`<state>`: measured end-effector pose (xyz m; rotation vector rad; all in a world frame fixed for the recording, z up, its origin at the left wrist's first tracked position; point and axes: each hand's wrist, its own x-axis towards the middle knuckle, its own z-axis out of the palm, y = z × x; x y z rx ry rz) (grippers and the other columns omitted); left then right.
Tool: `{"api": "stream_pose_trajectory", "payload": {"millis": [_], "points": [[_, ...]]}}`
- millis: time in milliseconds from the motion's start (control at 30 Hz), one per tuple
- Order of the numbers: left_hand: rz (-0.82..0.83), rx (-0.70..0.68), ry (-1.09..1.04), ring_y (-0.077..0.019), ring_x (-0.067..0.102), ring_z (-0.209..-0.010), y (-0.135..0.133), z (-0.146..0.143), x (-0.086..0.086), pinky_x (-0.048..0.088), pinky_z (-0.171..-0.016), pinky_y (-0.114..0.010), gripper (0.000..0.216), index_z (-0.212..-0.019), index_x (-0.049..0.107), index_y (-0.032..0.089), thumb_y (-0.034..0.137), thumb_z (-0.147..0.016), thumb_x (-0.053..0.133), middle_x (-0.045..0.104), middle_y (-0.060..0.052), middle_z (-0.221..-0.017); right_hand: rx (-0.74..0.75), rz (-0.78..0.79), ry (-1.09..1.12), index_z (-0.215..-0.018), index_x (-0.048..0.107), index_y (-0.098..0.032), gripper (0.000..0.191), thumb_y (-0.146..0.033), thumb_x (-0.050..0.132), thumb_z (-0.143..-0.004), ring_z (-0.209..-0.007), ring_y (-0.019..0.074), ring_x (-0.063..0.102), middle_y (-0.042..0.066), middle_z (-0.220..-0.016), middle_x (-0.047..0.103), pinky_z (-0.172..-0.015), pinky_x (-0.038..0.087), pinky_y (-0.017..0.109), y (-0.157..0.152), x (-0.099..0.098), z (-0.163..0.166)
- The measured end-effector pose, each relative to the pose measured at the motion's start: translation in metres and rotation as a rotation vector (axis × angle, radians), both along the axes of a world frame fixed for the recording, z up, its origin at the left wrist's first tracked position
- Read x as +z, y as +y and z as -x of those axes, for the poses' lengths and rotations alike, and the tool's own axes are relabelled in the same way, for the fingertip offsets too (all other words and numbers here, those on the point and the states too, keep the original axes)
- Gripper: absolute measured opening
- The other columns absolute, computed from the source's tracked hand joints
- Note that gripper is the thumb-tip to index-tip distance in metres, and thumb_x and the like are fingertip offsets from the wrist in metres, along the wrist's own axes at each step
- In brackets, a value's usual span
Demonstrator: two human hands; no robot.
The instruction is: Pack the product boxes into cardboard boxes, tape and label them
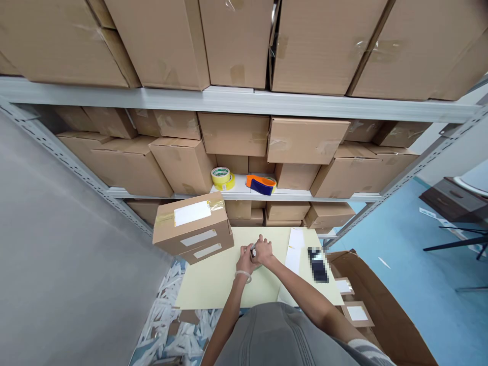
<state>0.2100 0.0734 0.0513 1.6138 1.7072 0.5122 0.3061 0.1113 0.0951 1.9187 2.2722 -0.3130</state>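
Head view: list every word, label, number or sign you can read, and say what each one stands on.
No text can be read.
White labels on the stacked cardboard boxes: blank or too small to tell.
Yellow tape rolls on the shelf: print too small.
Dark flat item on the yellow table: blurred out.
Small item between the left hand and the right hand: too small.

head camera, looking down (steeply), shelves [236, 101] ahead
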Motion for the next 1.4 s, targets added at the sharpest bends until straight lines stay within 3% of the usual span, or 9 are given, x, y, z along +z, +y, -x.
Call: {"api": "stream_pose_trajectory", "payload": {"millis": [133, 267, 467, 600, 867, 1133, 1300, 1400], "points": [[0.011, 0.026, 0.037, -0.0154, 0.060, -0.099, -0.002, -0.001, 0.000, 0.045, -0.066, -0.022, 0.078, -0.133, 0.042, 0.027, 0.028, -0.064, 0.079, 0.044, -0.004, -0.127, 0.048, -0.077, 0.070, -0.122, 0.058, -0.010, 0.065, -0.026, 0.072, -0.060, -0.110, 0.0330, 0.056, 0.023, -0.138, 0.045, -0.091, 0.045, 0.044, -0.008, -0.001, -0.011], [0.009, 0.011, 0.120, -0.0156, 0.058, -0.100, -0.003, -0.003, 0.008, 0.042, -0.065, -0.021, 0.067, -0.127, 0.047, 0.030, 0.030, -0.067, 0.076, 0.044, -0.002, -0.121, 0.054, -0.080, 0.133, -0.119, 0.058, -0.009, 0.059, -0.030, 0.067, -0.065, -0.107, 0.0306, 0.057, 0.021, -0.131, 0.050, -0.092, 0.043, 0.042, -0.012, 0.005, -0.021], [0.034, -0.025, 0.293, -0.0194, 0.052, -0.110, -0.006, -0.010, 0.016, 0.041, -0.081, -0.025, 0.070, -0.128, 0.047, 0.033, 0.022, -0.065, 0.076, 0.044, -0.003, -0.119, -0.010, -0.091, 0.131, -0.117, 0.059, -0.009, 0.057, -0.034, 0.066, -0.066, -0.107, 0.0307, 0.055, 0.019, -0.122, 0.054, -0.092, 0.041, 0.042, -0.022, -0.001, -0.029], [0.057, -0.015, 0.276, -0.0200, 0.052, -0.110, -0.011, -0.011, 0.014, 0.041, -0.080, -0.025, 0.068, -0.131, 0.044, 0.032, 0.026, -0.070, 0.073, 0.045, -0.004, -0.118, -0.008, -0.113, 0.175, -0.119, 0.057, -0.010, 0.055, -0.031, 0.063, -0.069, -0.109, 0.0296, 0.054, 0.018, -0.124, 0.053, -0.094, 0.040, 0.042, -0.027, -0.008, -0.030], [0.095, -0.082, 0.257, -0.0195, 0.053, -0.109, -0.008, -0.005, 0.017, 0.041, -0.077, -0.024, 0.070, -0.131, 0.042, 0.034, 0.033, -0.069, 0.076, 0.048, -0.002, -0.117, 0.052, -0.066, 0.213, -0.118, 0.056, -0.012, 0.058, -0.031, 0.065, -0.064, -0.105, 0.0279, 0.057, 0.014, -0.122, 0.055, -0.091, 0.043, 0.039, -0.021, -0.001, -0.037], [0.120, -0.072, 0.329, -0.0210, 0.051, -0.116, -0.012, -0.006, 0.016, 0.042, -0.083, -0.025, 0.074, -0.134, 0.040, 0.034, 0.024, -0.069, 0.074, 0.046, -0.004, -0.122, 0.031, -0.182, 0.211, -0.118, 0.056, -0.008, 0.056, -0.030, 0.061, -0.067, -0.117, 0.0323, 0.051, 0.022, -0.129, 0.053, -0.107, 0.028, 0.049, -0.036, -0.007, -0.033], [0.178, -0.012, 0.328, -0.0218, 0.052, -0.115, -0.011, -0.006, 0.016, 0.044, -0.079, -0.027, 0.064, -0.131, 0.040, 0.033, 0.032, -0.075, 0.071, 0.046, -0.006, -0.121, 0.041, -0.276, 0.367, -0.112, 0.056, -0.011, 0.052, -0.030, 0.062, -0.064, -0.120, 0.0316, 0.050, 0.020, -0.134, 0.051, -0.106, 0.031, 0.045, -0.038, 0.013, -0.031], [0.168, 0.011, 0.351, -0.0221, 0.052, -0.114, -0.008, -0.006, 0.017, 0.045, -0.079, -0.027, 0.064, -0.130, 0.040, 0.032, 0.036, -0.074, 0.072, 0.046, -0.007, -0.122, -0.042, -0.278, 0.484, -0.115, 0.053, -0.015, 0.055, -0.030, 0.062, -0.063, -0.102, 0.0277, 0.060, 0.016, -0.126, 0.058, -0.091, 0.044, 0.038, -0.037, 0.037, -0.034]]}}
